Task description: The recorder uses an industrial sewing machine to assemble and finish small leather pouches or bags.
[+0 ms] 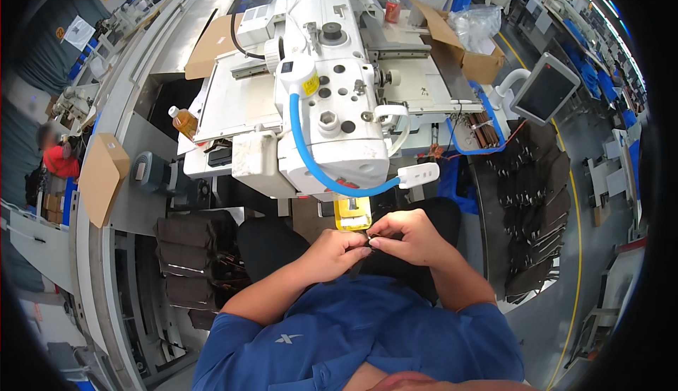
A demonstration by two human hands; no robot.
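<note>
My left hand (333,254) and my right hand (407,238) meet in front of my body, below the head of a large white industrial sewing machine (332,152). Both have thumb and fingers pinched together around something small and dark, with a pale spot at the fingertips; the fingers cover most of it. A narrow dark strip (355,269) hangs beneath the left fingers. Just beyond the fingertips is a yellow plate (352,216) under the machine head. A blue tube (302,144) curves across the machine's front to a white end piece (419,175).
Stacks of dark fabric pieces (194,250) lie at my left, and more dark pieces (533,207) hang at my right. A blue tray (474,126) holds brown strips near a screen on an arm (545,89). A bottle (183,122) stands left of the machine; an open cardboard box (480,59) sits behind right.
</note>
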